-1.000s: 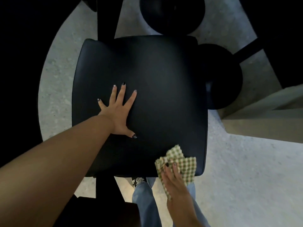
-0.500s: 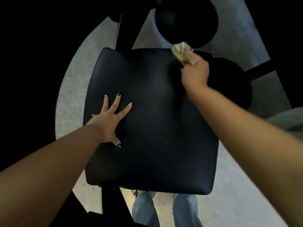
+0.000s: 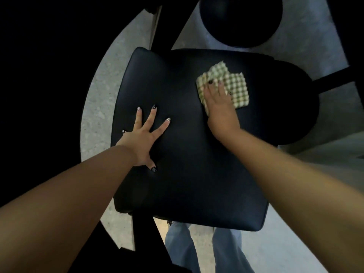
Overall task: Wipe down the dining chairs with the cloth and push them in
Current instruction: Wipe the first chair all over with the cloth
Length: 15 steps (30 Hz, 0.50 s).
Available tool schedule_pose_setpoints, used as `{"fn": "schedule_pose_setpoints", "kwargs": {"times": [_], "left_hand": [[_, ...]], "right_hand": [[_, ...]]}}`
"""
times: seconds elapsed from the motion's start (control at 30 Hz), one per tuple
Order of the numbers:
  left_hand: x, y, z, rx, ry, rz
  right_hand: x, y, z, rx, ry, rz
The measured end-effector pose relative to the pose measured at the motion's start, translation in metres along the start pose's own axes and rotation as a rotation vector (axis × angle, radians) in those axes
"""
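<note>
A black padded chair seat fills the middle of the head view. My left hand lies flat on its left half, fingers spread. A green-and-white checked cloth is spread on the seat's far right part. My right hand presses down on the cloth with straight fingers, covering its near left corner.
Two round black stool seats stand close by, one beyond the chair and one at its right. Grey speckled floor shows on the left. Dark chair frame bars run at top left and bottom left. My jeans legs are below the seat.
My right hand has come back from the seat's far edge toward the middle, and the bunched cloth now lies spread flat under it. My left hand has stayed flat in place.
</note>
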State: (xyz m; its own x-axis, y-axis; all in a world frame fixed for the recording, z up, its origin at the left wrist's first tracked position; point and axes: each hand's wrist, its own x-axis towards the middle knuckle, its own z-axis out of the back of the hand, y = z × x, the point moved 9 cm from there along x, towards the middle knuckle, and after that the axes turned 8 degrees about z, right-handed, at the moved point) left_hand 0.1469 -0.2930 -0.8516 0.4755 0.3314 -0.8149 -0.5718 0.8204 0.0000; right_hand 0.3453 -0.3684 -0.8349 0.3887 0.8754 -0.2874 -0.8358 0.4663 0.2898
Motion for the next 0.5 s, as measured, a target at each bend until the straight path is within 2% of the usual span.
{"fn": "schedule_pose_setpoints", "kwargs": {"times": [0.1,0.2,0.43,0.5], "left_hand": [[-0.001,-0.001,0.001,0.005,-0.005,0.002],[-0.001,-0.002,0.002,0.015,-0.005,0.005],[-0.001,-0.003,0.002,0.007,-0.004,0.001],[-0.002,-0.003,0.003,0.009,-0.004,0.001]], "right_hand": [[-0.064,0.027,-0.024,0.047,-0.094,0.047],[-0.120,0.046,-0.047,-0.007,-0.199,0.080],[-0.214,0.084,-0.093,0.007,-0.127,0.053],[-0.238,0.091,-0.107,0.036,-0.055,0.021]]}}
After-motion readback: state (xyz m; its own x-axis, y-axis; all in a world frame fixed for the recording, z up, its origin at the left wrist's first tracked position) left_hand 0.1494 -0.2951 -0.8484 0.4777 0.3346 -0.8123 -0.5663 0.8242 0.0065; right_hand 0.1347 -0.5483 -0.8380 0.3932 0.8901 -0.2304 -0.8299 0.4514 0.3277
